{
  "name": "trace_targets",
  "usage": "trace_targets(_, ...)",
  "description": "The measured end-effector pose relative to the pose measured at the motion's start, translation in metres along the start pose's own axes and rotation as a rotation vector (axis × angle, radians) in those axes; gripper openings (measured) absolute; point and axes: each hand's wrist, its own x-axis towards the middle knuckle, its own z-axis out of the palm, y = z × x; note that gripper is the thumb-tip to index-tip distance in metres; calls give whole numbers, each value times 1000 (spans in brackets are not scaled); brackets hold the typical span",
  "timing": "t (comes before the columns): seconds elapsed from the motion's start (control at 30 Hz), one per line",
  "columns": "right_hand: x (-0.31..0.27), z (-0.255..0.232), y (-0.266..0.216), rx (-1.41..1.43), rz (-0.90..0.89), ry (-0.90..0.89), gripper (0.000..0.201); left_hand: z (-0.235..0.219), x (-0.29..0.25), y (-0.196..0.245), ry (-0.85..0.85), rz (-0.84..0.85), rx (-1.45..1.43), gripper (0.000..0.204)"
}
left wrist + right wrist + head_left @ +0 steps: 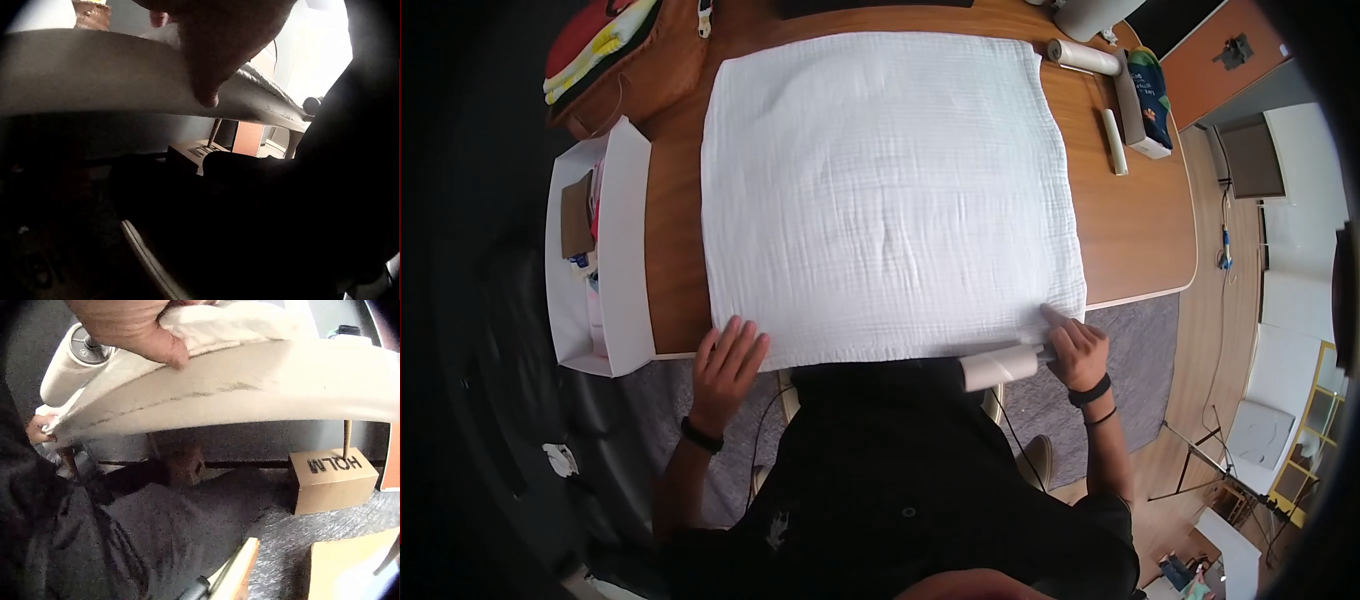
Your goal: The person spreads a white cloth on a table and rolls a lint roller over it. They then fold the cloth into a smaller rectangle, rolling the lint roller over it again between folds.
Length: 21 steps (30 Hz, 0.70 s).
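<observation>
A white crinkled cloth (880, 190) lies spread flat over the wooden table (1140, 230). My left hand (730, 362) rests on its near left corner, fingers extended over the fabric; in the left wrist view the thumb (209, 94) lies against the table's front edge. At the near right corner, my right hand (1080, 350) grips the handle of a lint roller (1000, 368), with the index finger reaching onto the cloth. The roller's white cylinder points left, beyond the front edge over the lap. The right wrist view shows its round end (90, 347) beside that hand.
A white box (625, 250) with assorted items stands on the left, behind it a brown bag (660, 60) with folded cloths. At the right back are a white roll (1085, 57), a slim white tube (1114, 142) and a box (1135, 115) holding dark fabric. Below sits a cardboard box (334, 484).
</observation>
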Motion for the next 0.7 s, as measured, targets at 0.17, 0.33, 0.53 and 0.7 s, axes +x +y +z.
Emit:
trace_targets(0.17,21,-69,-25,319,266,-150,28,-44,10,-1,40,-46,-277,40)
trace_targets(0.33,44,-130,-18,492,320,-277,23,-110,39,-35,-17,-193,-543,37)
trace_targets(0.53,159,-133,80,325,142,-238,27,-122,167,-134,-93,-248,-602,24)
trace_targets(0.7,286,-90,158,64,231,-83,43,-33,274,-226,-33,-168,-570,36)
